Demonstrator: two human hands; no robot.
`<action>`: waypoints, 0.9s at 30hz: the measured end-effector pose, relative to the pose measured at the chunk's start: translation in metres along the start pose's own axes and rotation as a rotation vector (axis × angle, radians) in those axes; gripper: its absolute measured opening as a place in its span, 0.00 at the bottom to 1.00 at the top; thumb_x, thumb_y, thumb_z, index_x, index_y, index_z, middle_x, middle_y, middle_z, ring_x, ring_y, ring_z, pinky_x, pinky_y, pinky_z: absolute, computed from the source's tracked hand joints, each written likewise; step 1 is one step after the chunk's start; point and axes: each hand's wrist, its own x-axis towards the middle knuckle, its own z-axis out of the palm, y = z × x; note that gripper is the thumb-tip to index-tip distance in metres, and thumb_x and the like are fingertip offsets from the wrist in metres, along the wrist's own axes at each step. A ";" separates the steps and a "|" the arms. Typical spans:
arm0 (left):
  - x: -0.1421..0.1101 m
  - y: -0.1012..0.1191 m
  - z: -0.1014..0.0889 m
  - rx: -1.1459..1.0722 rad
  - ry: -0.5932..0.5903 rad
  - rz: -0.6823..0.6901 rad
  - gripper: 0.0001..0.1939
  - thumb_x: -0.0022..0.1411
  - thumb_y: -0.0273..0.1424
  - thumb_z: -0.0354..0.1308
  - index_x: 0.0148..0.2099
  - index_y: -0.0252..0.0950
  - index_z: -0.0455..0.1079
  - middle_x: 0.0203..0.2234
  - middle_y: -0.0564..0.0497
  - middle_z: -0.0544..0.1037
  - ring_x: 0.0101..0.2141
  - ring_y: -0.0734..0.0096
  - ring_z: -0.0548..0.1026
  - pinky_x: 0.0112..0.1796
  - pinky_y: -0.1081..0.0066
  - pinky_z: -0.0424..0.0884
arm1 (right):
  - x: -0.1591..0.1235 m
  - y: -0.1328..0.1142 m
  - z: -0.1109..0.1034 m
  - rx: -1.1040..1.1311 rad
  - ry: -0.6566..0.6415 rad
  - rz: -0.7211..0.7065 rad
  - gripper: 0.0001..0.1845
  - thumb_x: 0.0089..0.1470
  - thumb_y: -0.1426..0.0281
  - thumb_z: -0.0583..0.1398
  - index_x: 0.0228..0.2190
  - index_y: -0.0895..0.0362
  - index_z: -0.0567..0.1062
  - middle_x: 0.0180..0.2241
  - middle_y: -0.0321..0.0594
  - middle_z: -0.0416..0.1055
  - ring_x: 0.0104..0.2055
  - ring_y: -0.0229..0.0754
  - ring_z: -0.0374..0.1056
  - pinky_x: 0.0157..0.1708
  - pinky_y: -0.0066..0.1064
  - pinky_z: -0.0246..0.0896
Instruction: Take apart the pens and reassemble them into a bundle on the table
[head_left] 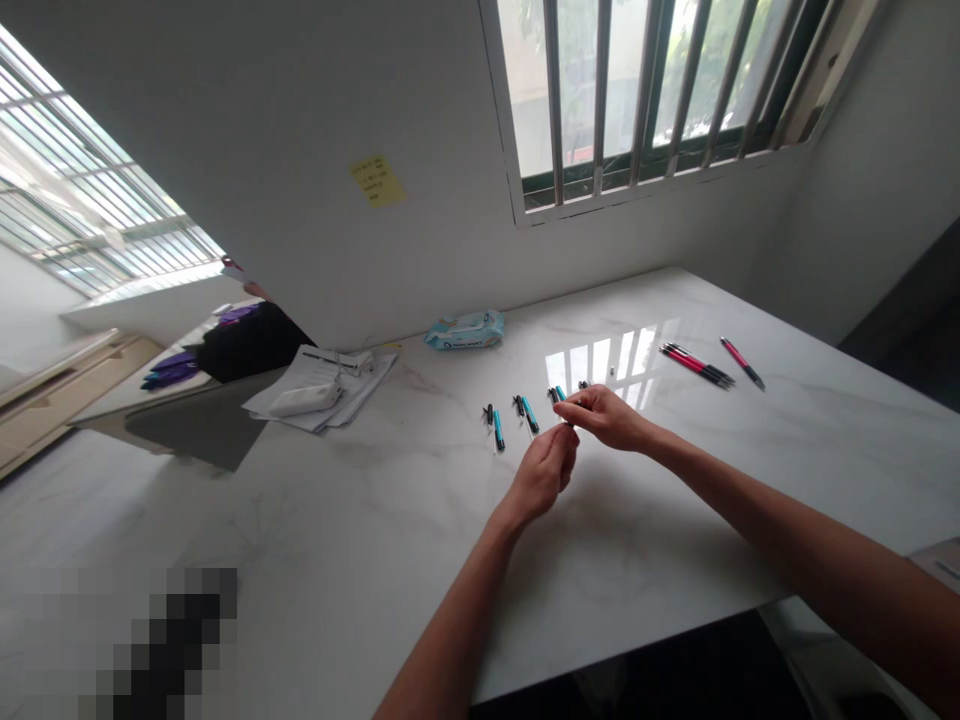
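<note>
Over the middle of the white marble desk (420, 560), nearer its far edge, the right hand (604, 418) pinched a slim pen part (568, 422) between thumb and fingertips, while the left hand (544, 472) curled close beneath it, its fingers nearly closed; whether the left had hold of the part too could not be told. The work in hand looked like a pen being taken apart or put together, and such a thin piece called for a steady pinch. Its long axis appeared to slant down from the right hand toward the left, with its ends hidden by fingers. Teal-and-black pens (517, 415) lay in a row just beyond, and pink pens (697, 365) lay farther right.
</note>
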 end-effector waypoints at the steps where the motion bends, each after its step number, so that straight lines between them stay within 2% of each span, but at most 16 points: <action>1: -0.002 0.002 -0.001 -0.067 -0.051 -0.041 0.26 0.68 0.56 0.51 0.32 0.40 0.55 0.22 0.59 0.55 0.20 0.79 0.51 0.20 0.74 0.47 | -0.001 -0.001 -0.001 0.004 -0.021 -0.010 0.31 0.62 0.50 0.58 0.18 0.54 0.54 0.19 0.30 0.45 0.23 0.34 0.41 0.23 0.32 0.37; 5: -0.007 0.011 -0.010 -0.273 -0.293 -0.205 0.27 0.66 0.56 0.57 0.33 0.40 0.53 0.24 0.60 0.50 0.21 0.80 0.46 0.21 0.76 0.43 | -0.003 -0.008 -0.005 0.033 -0.128 -0.062 0.30 0.64 0.52 0.57 0.18 0.53 0.53 0.19 0.29 0.45 0.23 0.34 0.40 0.23 0.32 0.37; 7: -0.008 0.012 -0.012 -0.302 -0.342 -0.227 0.27 0.65 0.56 0.57 0.33 0.40 0.53 0.24 0.60 0.49 0.21 0.80 0.45 0.21 0.76 0.43 | -0.003 -0.011 -0.006 0.038 -0.153 -0.084 0.30 0.64 0.52 0.57 0.18 0.54 0.54 0.19 0.29 0.46 0.23 0.34 0.41 0.24 0.31 0.38; 8: -0.008 0.011 -0.012 -0.294 -0.331 -0.208 0.26 0.66 0.56 0.56 0.33 0.40 0.53 0.24 0.60 0.49 0.21 0.79 0.46 0.22 0.75 0.44 | -0.003 -0.012 -0.006 0.034 -0.141 -0.088 0.30 0.64 0.52 0.58 0.18 0.54 0.55 0.19 0.29 0.47 0.23 0.34 0.42 0.24 0.31 0.39; 10: -0.005 0.008 -0.010 -0.225 -0.235 -0.113 0.24 0.68 0.54 0.54 0.34 0.39 0.57 0.25 0.58 0.52 0.22 0.78 0.50 0.23 0.74 0.49 | -0.002 -0.012 -0.007 0.014 -0.077 -0.072 0.30 0.62 0.51 0.59 0.18 0.54 0.57 0.19 0.30 0.51 0.23 0.34 0.46 0.24 0.31 0.42; 14: 0.001 -0.002 -0.004 0.179 0.092 0.166 0.19 0.72 0.48 0.50 0.39 0.38 0.66 0.28 0.52 0.67 0.27 0.71 0.62 0.29 0.69 0.59 | 0.000 -0.005 -0.005 -0.102 0.077 -0.022 0.30 0.61 0.47 0.60 0.19 0.56 0.69 0.18 0.34 0.63 0.22 0.36 0.54 0.25 0.31 0.47; 16: 0.002 -0.006 -0.003 0.420 0.219 0.260 0.17 0.75 0.44 0.47 0.39 0.39 0.67 0.29 0.51 0.71 0.28 0.67 0.66 0.31 0.68 0.60 | 0.000 -0.001 -0.001 -0.140 0.145 -0.011 0.33 0.60 0.44 0.60 0.17 0.56 0.68 0.17 0.33 0.59 0.21 0.35 0.51 0.24 0.31 0.44; 18: 0.002 -0.009 -0.003 0.580 0.299 0.305 0.16 0.76 0.41 0.46 0.38 0.40 0.66 0.27 0.51 0.72 0.27 0.66 0.67 0.32 0.67 0.58 | 0.001 0.002 0.005 -0.129 0.221 0.000 0.36 0.61 0.42 0.58 0.15 0.55 0.61 0.15 0.31 0.51 0.21 0.34 0.46 0.23 0.32 0.39; 21: 0.002 -0.010 -0.003 0.662 0.362 0.305 0.16 0.77 0.40 0.44 0.36 0.41 0.65 0.25 0.52 0.71 0.25 0.67 0.65 0.30 0.67 0.55 | 0.002 0.003 0.014 -0.088 0.305 0.015 0.37 0.61 0.42 0.58 0.16 0.54 0.53 0.16 0.31 0.45 0.21 0.34 0.42 0.23 0.33 0.36; 23: 0.003 -0.009 -0.003 0.632 0.358 0.288 0.18 0.77 0.42 0.43 0.35 0.41 0.64 0.25 0.52 0.70 0.25 0.67 0.65 0.30 0.67 0.55 | 0.002 0.001 0.017 -0.052 0.309 0.015 0.36 0.61 0.44 0.58 0.16 0.53 0.52 0.17 0.31 0.45 0.21 0.34 0.42 0.23 0.33 0.37; 27: 0.004 -0.007 -0.001 0.336 0.200 0.203 0.22 0.74 0.50 0.46 0.34 0.40 0.61 0.23 0.54 0.66 0.23 0.72 0.61 0.27 0.70 0.56 | 0.001 -0.002 0.011 -0.025 0.211 -0.013 0.33 0.63 0.46 0.56 0.17 0.53 0.55 0.18 0.31 0.48 0.22 0.35 0.44 0.23 0.32 0.40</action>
